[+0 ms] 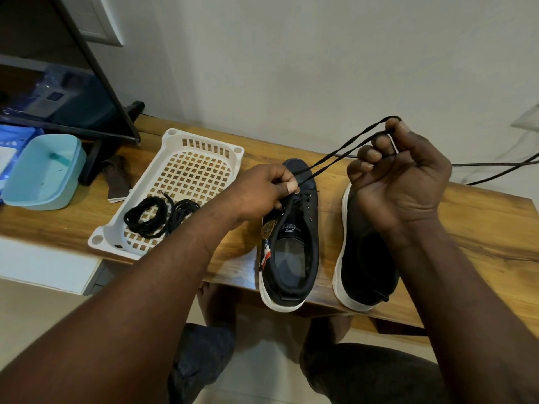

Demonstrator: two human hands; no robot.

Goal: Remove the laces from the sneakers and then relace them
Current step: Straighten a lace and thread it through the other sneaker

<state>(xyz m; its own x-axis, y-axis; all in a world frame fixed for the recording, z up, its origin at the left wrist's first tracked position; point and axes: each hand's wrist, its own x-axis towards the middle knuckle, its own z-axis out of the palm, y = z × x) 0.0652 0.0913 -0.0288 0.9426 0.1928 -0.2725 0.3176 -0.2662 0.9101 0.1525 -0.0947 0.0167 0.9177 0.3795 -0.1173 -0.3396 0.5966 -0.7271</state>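
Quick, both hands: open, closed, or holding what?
Left hand: pinches the black shoelace just above the black sneaker.
Right hand: grips the same shoelace, raised.

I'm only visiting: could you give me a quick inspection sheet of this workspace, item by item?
Surface: wooden table.
Job's things: black sneaker with lace threaded near the toe; second sneaker partly hidden by the right forearm; coiled laces in white basket.
Clutter: teal tub, brown cloth.
Grippers: left hand pinches the lace at the sneaker; right hand holds its loop raised.
Cables: black cable across the table, right side.
Surroundings: pale wall, dark screen at left.
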